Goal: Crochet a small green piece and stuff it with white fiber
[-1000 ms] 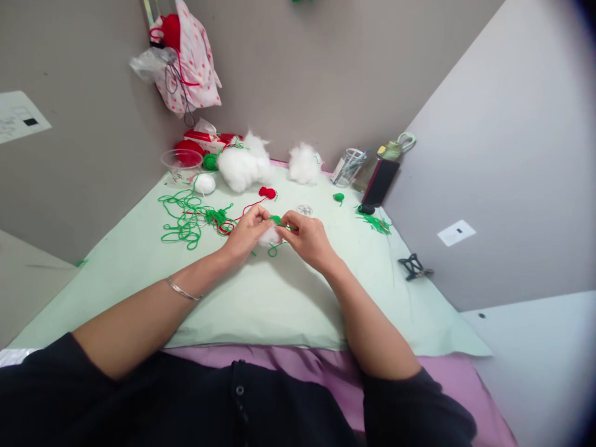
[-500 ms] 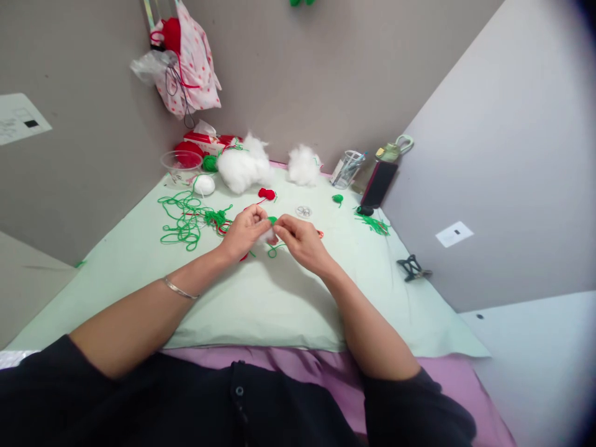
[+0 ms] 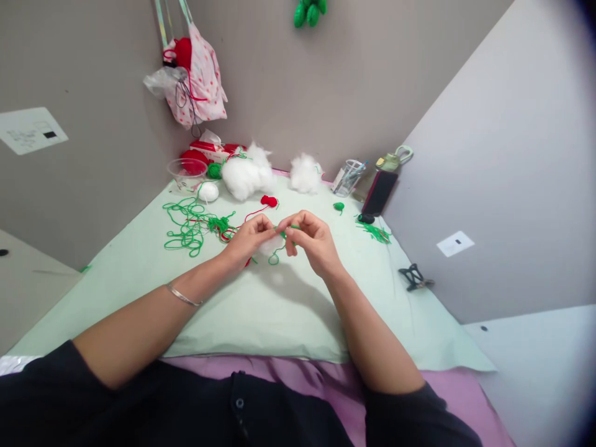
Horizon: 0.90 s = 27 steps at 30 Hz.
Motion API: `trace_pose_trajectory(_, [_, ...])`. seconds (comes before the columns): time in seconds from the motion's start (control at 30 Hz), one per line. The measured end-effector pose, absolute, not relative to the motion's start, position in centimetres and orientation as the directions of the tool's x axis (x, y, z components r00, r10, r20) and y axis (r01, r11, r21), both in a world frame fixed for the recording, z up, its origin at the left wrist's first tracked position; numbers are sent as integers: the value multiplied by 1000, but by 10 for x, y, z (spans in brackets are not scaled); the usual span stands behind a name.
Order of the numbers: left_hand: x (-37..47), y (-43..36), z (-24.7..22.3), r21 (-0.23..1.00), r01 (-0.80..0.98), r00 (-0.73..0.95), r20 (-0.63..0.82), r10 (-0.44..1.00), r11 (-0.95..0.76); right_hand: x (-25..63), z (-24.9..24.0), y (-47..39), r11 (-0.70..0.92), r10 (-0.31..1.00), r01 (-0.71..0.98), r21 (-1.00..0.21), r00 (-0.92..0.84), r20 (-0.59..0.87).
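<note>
green yarn [image 3: 283,235] is pinched in the closed fingertips of left hand [image 3: 249,240] and right hand [image 3: 317,243], beside white fluff [image 3: 270,247].

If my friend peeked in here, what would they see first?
Probably the big fluffy white clump at the back of the table. Next, maybe the tangled green yarn on the left. Then the left hand and right hand, close together in the middle at a small green and white piece.
</note>
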<state>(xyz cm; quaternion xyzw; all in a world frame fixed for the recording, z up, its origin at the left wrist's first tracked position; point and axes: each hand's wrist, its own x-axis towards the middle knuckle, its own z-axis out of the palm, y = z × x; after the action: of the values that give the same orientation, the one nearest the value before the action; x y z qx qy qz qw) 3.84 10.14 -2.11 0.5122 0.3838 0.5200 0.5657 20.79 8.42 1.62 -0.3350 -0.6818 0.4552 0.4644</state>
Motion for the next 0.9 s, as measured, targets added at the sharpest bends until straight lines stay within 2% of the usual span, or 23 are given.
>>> trace_pose_trajectory(0.1, [39,101,-20,972,-225,135,98,986,-65,208,11,87,434,894,271,-859,-246,374])
trace_pose_trajectory(0.17, [38,102,-21,967,-244,111,97,989,-68,208,7,89,466,884,440,-767,-258,390])
trace_pose_trajectory(0.23, [38,103,-23,965,-252,101,93,991,-65,209,3,92,460,888,524,-717,-287,360])
trace_pose_trajectory(0.43, [37,104,-27,966,-258,160,70,985,-26,208,-4,97,400,916,576,-713,-234,325])
trace_pose_trajectory(0.73, [36,103,-20,971,-224,230,139,963,-87,203,-1,93,316,943,611,-726,-119,310])
trace_pose_trajectory(0.9, [30,105,-17,979,-172,261,149,954,-106,207,0,94,296,955,521,-800,-167,245])
